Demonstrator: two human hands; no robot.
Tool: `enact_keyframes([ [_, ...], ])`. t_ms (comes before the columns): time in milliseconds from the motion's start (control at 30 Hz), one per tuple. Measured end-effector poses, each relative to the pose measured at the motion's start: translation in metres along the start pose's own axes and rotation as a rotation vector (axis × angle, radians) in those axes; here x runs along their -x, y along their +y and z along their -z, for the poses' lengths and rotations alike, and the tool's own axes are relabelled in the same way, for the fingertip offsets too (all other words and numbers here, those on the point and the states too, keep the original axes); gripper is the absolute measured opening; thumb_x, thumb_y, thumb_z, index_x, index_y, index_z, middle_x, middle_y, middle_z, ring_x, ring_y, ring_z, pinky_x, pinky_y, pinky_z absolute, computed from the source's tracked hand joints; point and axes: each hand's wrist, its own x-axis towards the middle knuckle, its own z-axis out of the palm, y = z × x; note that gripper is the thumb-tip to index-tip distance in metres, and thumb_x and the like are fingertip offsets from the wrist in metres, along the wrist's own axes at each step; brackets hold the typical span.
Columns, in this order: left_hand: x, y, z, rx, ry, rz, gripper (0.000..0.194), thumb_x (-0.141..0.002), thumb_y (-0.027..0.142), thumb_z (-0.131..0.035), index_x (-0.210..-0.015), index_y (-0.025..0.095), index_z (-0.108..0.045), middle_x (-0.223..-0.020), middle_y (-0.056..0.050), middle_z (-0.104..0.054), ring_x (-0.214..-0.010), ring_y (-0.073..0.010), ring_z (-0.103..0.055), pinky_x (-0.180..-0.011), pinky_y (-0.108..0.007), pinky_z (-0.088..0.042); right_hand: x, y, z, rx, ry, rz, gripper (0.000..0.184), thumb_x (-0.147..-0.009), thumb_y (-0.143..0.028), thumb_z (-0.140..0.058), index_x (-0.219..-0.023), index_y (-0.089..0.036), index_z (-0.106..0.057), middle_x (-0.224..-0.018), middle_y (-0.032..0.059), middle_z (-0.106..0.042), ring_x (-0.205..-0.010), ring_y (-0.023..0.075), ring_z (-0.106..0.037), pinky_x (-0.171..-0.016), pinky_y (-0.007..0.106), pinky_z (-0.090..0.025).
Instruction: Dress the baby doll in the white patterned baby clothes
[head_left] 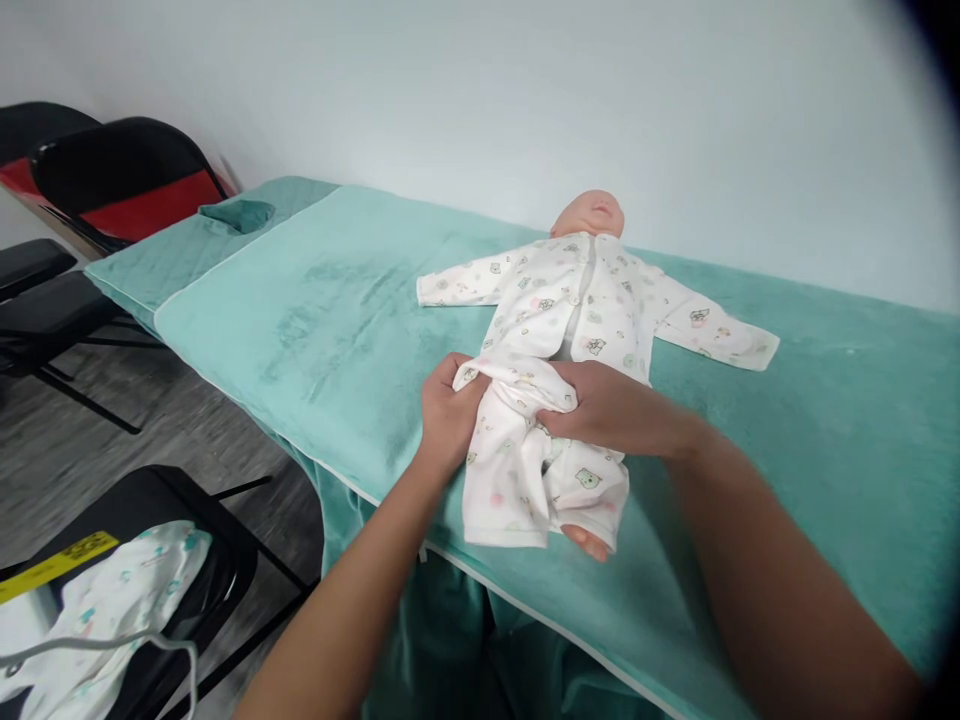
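Note:
A baby doll [589, 213] lies on its back on the green bed, dressed in a white printed jacket [525, 300] with its sleeves spread wide. White printed baby pants [506, 490] cover its legs, and a foot [585, 541] pokes out of one leg opening. My left hand [450, 410] is closed on the pants' waistband at the left side. Gripping bunched cloth of the same waistband, my right hand [589, 405] is closed near the middle of the doll. The jacket's lower front gapes a little above the pants.
The massage bed [337, 290] has a green cover and stands against a white wall [480, 110]. Black folding chairs [127, 170] are at the far left. On a nearer black chair [225, 560] lie white printed cloth [127, 590], a grey cable [112, 642] and a yellow strip [56, 568].

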Motion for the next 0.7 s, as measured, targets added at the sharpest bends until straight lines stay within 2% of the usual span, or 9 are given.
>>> enact_keyframes([
  [200, -0.029, -0.004, -0.012, 0.014, -0.064, -0.087, 0.034, -0.083, 0.042, -0.067, -0.064, 0.019, -0.051, -0.062, 0.004, -0.047, -0.061, -0.0107, -0.040, -0.057, -0.023, -0.035, -0.004, 0.000, -0.005, 0.081, 0.094, -0.084, 0.007, -0.083, -0.027, -0.057, -0.088, -0.024, -0.059, -0.092, 0.0011, -0.073, -0.081, 0.0220, -0.064, -0.067, 0.031, -0.043],
  [367, -0.045, -0.007, -0.022, 0.002, -0.021, -0.228, 0.048, -0.087, 0.055, -0.062, -0.061, 0.020, -0.045, -0.060, 0.004, -0.041, -0.061, -0.0111, -0.037, -0.058, -0.024, -0.034, -0.008, 0.000, -0.012, 0.070, 0.196, -0.142, 0.010, -0.085, -0.028, -0.054, -0.092, -0.024, -0.059, -0.092, 0.0031, -0.071, -0.081, 0.0226, -0.063, -0.066, 0.031, -0.042],
  [467, -0.050, -0.011, -0.025, -0.041, 0.021, -0.302, 0.051, -0.089, 0.058, -0.059, -0.060, 0.020, -0.041, -0.059, 0.004, -0.038, -0.060, -0.0107, -0.034, -0.056, -0.024, -0.031, -0.011, -0.001, -0.017, 0.057, 0.311, -0.168, 0.014, -0.084, -0.026, -0.051, -0.096, -0.025, -0.059, -0.089, 0.0018, -0.069, -0.077, 0.0213, -0.062, -0.063, 0.030, -0.040],
  [567, -0.054, -0.015, -0.026, -0.091, 0.056, -0.378, 0.051, -0.090, 0.058, -0.057, -0.061, 0.019, -0.042, -0.058, 0.005, -0.036, -0.059, -0.0102, -0.033, -0.055, -0.024, -0.029, -0.014, -0.001, -0.022, 0.104, 0.429, -0.152, 0.007, -0.084, -0.024, -0.049, -0.090, -0.024, -0.054, -0.080, 0.0014, -0.065, -0.073, 0.0198, -0.058, -0.061, 0.029, -0.037],
  [633, -0.056, -0.016, -0.027, -0.104, 0.060, -0.405, 0.050, -0.090, 0.057, -0.058, -0.061, 0.019, -0.043, -0.057, 0.005, -0.037, -0.059, -0.0100, -0.033, -0.055, -0.025, -0.029, -0.016, -0.001, -0.025, 0.130, 0.455, -0.146, 0.002, -0.084, -0.023, -0.050, -0.086, -0.023, -0.050, -0.075, 0.0004, -0.061, -0.068, 0.0185, -0.055, -0.059, 0.029, -0.035],
  [700, -0.057, -0.015, -0.026, -0.084, 0.040, -0.393, 0.050, -0.090, 0.057, -0.058, -0.061, 0.019, -0.044, -0.058, 0.004, -0.038, -0.060, -0.0101, -0.034, -0.056, -0.025, -0.030, -0.017, -0.001, -0.025, 0.147, 0.451, -0.139, 0.005, -0.082, -0.023, -0.052, -0.082, -0.024, -0.046, -0.072, -0.0009, -0.059, -0.064, 0.0169, -0.052, -0.057, 0.028, -0.033],
])
